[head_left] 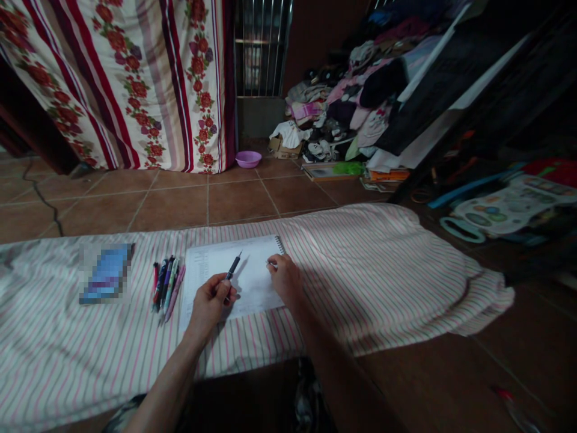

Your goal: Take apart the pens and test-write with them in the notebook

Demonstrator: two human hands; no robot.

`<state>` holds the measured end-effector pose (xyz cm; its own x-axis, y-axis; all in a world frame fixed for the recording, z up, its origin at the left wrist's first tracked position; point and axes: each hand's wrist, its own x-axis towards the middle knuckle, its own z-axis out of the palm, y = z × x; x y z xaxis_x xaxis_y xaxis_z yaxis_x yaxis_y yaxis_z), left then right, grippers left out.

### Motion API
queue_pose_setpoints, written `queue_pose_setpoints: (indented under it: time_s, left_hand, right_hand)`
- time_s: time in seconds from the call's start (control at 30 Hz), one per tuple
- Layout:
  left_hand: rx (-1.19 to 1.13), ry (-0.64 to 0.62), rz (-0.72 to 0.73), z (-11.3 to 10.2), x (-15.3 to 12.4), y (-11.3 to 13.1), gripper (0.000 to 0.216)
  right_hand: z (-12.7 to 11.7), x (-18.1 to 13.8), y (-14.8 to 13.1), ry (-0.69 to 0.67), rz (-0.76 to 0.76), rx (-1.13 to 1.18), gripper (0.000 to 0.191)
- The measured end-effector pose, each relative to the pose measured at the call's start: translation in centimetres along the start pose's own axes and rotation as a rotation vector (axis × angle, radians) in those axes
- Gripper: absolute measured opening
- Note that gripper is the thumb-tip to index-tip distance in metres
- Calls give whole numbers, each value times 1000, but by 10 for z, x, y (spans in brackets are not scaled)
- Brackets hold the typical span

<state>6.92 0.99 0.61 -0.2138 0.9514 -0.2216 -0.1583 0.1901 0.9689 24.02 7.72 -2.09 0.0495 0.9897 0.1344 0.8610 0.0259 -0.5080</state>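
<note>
My left hand (213, 299) is closed around a black pen (233, 268), whose thin tip points up and away from me. Below it lies a spiral notebook (250, 288) with a white page, faintly printed or written along the left side. My right hand (285, 278) is over the page's right part, fingers pinched together. A small dark thing shows at those fingertips, too small to name. Left of the notebook, several pens (167, 285) lie side by side, among them a pink one (175, 293).
A striped cloth (369, 270) covers the low surface. A blurred-out blue item (107, 273) lies at left. Beyond, on the tiled floor, are a purple basin (248, 159) and a heap of clothes (351, 102). A flowered curtain (148, 78) hangs behind; a toy-like panel (505, 204) stands right.
</note>
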Motion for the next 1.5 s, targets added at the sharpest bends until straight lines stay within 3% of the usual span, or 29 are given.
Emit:
queue_pose_setpoints:
  time_s: [0.1, 0.33, 0.53, 0.67, 1.0, 1.5]
  left_hand:
    - [16, 5, 8, -1, 0, 2, 38]
    - [73, 13, 16, -1, 2, 2, 35]
    - [77, -4, 16, -2, 5, 1, 33]
    - [67, -7, 18, -4, 7, -2, 36]
    - [198, 8, 89, -7, 7, -3, 34]
    - [366, 6, 172, -8, 7, -6, 41]
  right_hand:
    - [-1, 2, 1, 7, 5, 102, 13]
    - [4, 10, 6, -46, 13, 578, 18]
    - [5, 10, 3, -126, 144, 1015, 23]
    - [-3, 7, -4, -178, 239, 1187, 25]
    - [-22, 2, -19, -272, 360, 1472, 27]
    - [-21, 0, -23, -345, 431, 1597, 23]
